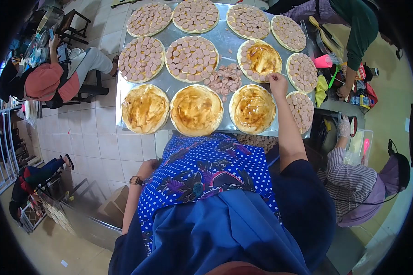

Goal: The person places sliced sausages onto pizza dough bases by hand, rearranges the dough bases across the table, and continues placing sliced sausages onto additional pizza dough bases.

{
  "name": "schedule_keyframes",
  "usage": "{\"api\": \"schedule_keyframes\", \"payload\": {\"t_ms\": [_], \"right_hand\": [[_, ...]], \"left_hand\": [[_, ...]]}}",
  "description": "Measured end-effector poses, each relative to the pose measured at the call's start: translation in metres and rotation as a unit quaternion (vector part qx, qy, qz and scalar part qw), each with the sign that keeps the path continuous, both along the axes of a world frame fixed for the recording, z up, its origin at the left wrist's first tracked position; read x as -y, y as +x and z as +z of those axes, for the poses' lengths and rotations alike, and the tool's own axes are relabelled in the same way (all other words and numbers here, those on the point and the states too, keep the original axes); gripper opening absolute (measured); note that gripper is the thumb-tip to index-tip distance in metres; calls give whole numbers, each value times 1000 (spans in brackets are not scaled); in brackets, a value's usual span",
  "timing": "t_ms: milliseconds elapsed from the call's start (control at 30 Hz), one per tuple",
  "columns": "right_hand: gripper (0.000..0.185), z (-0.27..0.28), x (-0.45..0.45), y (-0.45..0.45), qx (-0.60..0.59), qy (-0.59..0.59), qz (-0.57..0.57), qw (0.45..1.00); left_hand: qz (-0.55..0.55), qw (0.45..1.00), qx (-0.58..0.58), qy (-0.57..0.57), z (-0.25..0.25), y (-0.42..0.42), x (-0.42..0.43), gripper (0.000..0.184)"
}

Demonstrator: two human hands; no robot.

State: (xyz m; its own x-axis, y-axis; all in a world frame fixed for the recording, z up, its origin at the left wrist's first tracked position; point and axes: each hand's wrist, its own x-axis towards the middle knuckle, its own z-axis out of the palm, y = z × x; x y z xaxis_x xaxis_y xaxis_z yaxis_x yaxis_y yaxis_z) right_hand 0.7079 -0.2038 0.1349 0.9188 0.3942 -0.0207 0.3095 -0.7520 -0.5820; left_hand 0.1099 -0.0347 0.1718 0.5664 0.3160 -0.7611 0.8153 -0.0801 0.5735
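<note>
My right hand (278,85) is at the lower right edge of a round pizza base (266,58) smeared with brown sauce. Its fingers are pinched together, and what they hold is too small to make out. Sausage slices line the left and lower rim of that base. Just left of it lies a loose pile of sausage slices (223,79) on the metal table (229,36). Nearest me, a sauced base (253,109) and two others (196,110) carry no slices. My left hand (147,168) hangs low beside my apron, its fingers mostly hidden.
Several bases covered with sausage slices (192,54) fill the table's far and right sides. Right of the table, a co-worker's hand (344,93) is among packets and a pink cup (323,61). Another person's gloved hand (344,126) is below it. A seated person (50,81) is at left.
</note>
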Motion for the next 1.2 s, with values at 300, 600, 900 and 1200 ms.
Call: {"api": "schedule_keyframes", "payload": {"t_ms": [300, 600, 900, 1200], "right_hand": [[20, 56, -58, -108, 23, -122, 220, 968], [21, 39, -80, -128, -37, -51, 200, 978], [12, 27, -69, -116, 90, 10, 337, 937], [6, 28, -19, -18, -239, 250, 39, 938]], "left_hand": [[-2, 1000, -4, 3, -7, -1, 3, 24], [-60, 998, -9, 24, 5, 9, 3, 17], [-26, 999, 24, 23, 7, 13, 2, 20], [-33, 999, 6, 10, 5, 15, -1, 19]]}}
